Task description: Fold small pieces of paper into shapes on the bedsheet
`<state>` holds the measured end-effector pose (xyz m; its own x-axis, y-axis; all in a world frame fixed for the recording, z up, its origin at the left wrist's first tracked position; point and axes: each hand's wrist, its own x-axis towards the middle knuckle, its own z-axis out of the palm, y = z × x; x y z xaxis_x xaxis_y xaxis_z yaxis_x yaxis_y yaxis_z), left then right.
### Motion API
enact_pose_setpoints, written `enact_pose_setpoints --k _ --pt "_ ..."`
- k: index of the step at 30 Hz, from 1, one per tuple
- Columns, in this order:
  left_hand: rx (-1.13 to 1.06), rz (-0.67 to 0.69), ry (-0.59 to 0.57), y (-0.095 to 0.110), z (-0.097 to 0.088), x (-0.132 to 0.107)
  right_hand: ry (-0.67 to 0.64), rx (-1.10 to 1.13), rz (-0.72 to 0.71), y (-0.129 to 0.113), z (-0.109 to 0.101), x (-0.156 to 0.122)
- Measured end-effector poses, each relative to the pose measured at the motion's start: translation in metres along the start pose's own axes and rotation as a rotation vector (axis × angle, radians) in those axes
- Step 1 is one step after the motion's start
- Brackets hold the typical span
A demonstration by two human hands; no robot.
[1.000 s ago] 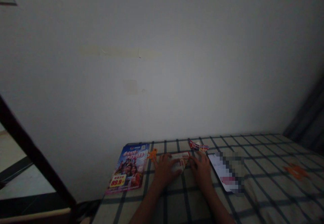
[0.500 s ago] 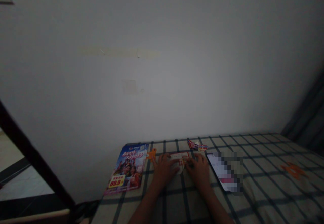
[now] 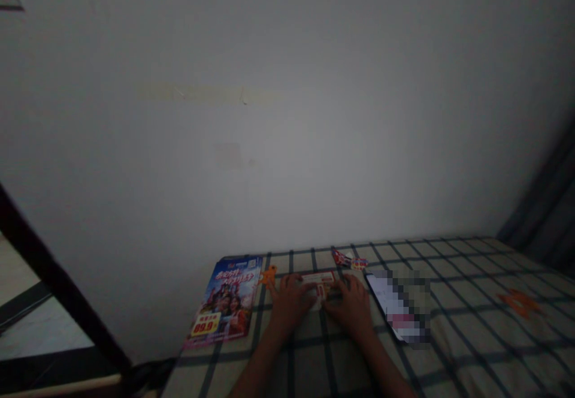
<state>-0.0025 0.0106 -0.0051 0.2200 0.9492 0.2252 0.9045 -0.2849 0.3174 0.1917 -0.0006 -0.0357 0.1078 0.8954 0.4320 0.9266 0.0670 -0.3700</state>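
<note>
A small sheet of printed paper (image 3: 318,277), white with red and tan print, lies on the checked cloth between my two hands. My left hand (image 3: 291,299) grips its left side, with the thumb pointing inward over the paper. At the right side, my right hand (image 3: 352,303) has its fingers curled on the paper and its thumb near the lower edge. Both hands rest low on the cloth, and the fingers hide the paper's side edges. Whether the sheet has a fold in it is too dim to tell.
A stack of blue and pink leaflets (image 3: 229,296) lies left of my hands, with a small orange figure (image 3: 268,276) beside it. Behind my right hand is a crumpled printed scrap (image 3: 348,259). A phone (image 3: 387,299), partly blurred out, lies to the right. The wall (image 3: 287,176) rises behind.
The paper's lower part now shows more red and tan print and less plain white. My right thumb has shifted left and down along it; my left hand stays nearly in place.
</note>
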Motion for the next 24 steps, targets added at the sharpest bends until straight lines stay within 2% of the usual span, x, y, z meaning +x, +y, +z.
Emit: enact_pose_setpoints --k 7,14,21,24 --pt "0.030 0.004 0.025 0.000 0.001 0.000 -0.048 -0.024 -0.024 -0.003 -0.005 -0.002" --pt "0.057 -0.011 -0.027 0.002 -0.003 0.001 -0.083 -0.022 -0.035 -0.002 -0.003 -0.004" --pt "0.043 0.010 0.041 0.003 -0.001 -0.001 0.017 0.098 -0.065 0.010 0.001 -0.001" --pt "0.039 -0.006 0.028 0.003 -0.001 -0.001 0.056 0.137 -0.089 0.017 0.004 0.001"
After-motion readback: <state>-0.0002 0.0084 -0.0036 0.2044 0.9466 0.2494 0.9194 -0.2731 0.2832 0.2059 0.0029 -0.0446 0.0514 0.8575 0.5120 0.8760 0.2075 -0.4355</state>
